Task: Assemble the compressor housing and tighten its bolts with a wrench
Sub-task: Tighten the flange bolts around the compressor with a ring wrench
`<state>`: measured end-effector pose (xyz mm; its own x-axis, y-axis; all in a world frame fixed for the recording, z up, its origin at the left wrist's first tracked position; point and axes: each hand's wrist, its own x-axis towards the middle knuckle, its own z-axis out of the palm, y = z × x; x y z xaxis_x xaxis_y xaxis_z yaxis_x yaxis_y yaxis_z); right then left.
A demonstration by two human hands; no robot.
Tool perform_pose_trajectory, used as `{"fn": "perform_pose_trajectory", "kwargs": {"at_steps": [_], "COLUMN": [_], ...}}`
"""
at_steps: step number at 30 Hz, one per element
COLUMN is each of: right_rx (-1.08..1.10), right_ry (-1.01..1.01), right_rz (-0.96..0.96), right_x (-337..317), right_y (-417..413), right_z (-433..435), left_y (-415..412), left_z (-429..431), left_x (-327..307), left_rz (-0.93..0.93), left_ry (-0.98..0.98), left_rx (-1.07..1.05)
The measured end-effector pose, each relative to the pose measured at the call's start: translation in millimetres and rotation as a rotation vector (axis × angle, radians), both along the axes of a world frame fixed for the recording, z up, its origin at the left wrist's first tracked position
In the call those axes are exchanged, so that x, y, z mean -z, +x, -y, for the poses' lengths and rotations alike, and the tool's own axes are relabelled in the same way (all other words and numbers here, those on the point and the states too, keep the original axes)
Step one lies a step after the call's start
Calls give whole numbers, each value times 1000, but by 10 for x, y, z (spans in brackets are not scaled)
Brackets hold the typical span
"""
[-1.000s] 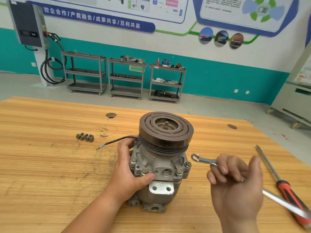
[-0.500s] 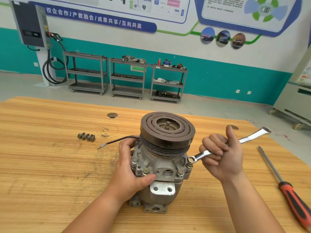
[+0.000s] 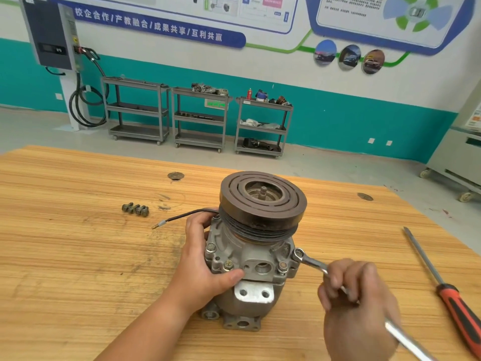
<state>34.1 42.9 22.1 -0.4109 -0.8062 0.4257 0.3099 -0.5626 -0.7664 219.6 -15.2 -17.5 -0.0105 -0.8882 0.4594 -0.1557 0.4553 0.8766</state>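
Compressor housing [image 3: 250,259] stands upright near the middle of the wooden bench [image 3: 65,256], with its dark grooved pulley [image 3: 263,199] on top. On its left side the left grip [image 3: 200,267] clasps it, thumb pressed across the front flange. Clenched round a wrench [image 3: 309,261], the right grip [image 3: 356,303] holds its ring end on a bolt at the housing's right flange. A red-handled screwdriver [image 3: 447,290] lies well apart to the right. A black wire [image 3: 182,216] trails left from the housing, and loose bolts [image 3: 135,209] lie beyond it.
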Motion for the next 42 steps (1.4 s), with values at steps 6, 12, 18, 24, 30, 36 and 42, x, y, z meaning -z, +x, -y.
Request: {"fn": "perform_pose_trajectory", "kwargs": {"at_steps": [6,12,18,24,30,36,42], "right_rx": [-118,-633,-1071,-1085,-818,-31,-313], "right_ry": [42,271,234,444,259,-93,89], "right_rz": [158,303,338,261,184,-57,405], "right_x": [-141,-232,-245,-183,-226,74,-258], "right_y": [-60,-419,-419,-495,-420,31,-322], "right_z": [-10,520,799,961,684,32,179], "left_y": [-5,-2,-1,1,1,-1,2], "left_z": [-1,-10,-16,-5,6,8,-8], "left_x": [-1,-11,-24,-15,16,7,1], "left_rz": [-3,9,4,-11,-2,9,0], "left_ry": [3,-4,-14,-16,-19,1,12], "left_rx": [-5,-14,-6,2,-8,-16,-5]}}
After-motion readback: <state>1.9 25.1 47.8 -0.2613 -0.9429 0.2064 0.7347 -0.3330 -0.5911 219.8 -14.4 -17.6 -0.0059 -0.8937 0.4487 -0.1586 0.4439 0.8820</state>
